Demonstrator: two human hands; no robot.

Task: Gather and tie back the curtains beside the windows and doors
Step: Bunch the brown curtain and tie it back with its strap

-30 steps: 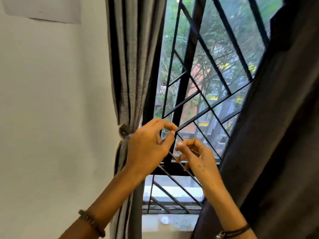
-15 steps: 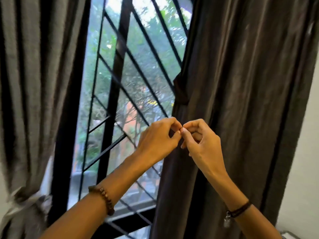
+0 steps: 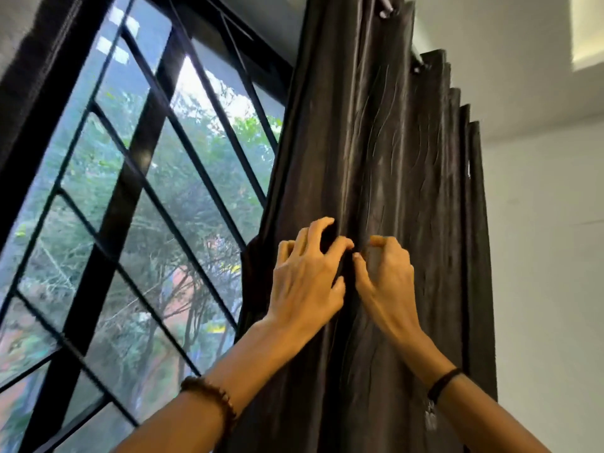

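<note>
A dark brown curtain (image 3: pixel 392 152) hangs in folds from a rod (image 3: pixel 387 8) on the right side of the window. Both of my hands are on it at mid height, close together. My left hand (image 3: pixel 307 279) has its fingers curled into a vertical fold and grips the cloth. Just to the right of it, my right hand (image 3: pixel 387 276) pinches the neighbouring fold with curled fingers and thumb. A dark band of cloth (image 3: pixel 253 273) sticks out at the curtain's left edge, level with my hands; how it is fastened is hidden.
The window with its black diagonal grille (image 3: pixel 130 197) fills the left half, trees behind the glass. A second dark curtain edge (image 3: pixel 36 63) shows blurred at the top left. A white wall (image 3: pixel 542 256) stands right of the curtain.
The view swung from the tied grey curtain on the left to the dark curtain on the right and tilted up. My hands, held together in the air before, now grip the dark curtain's folds.
</note>
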